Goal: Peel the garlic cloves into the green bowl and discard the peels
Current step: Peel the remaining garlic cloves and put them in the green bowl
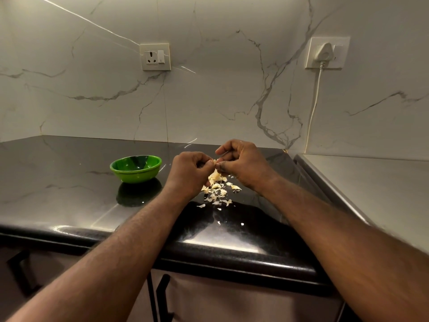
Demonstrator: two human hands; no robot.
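Green and round, the plastic bowl (137,176) sits left on the glossy black stone counter (69,187), and right of it the left hand (190,169) and right hand (241,163) meet, curled fingers pinching a mostly hidden garlic clove (215,161) above scattered pale papery peels (218,190).

No text, label, brand or number can be read anywhere in the view. The rocker switch (160,57) on the wall socket plate (148,66) bears one small dark mark near its lower edge, too small to tell as a letter or a sign.
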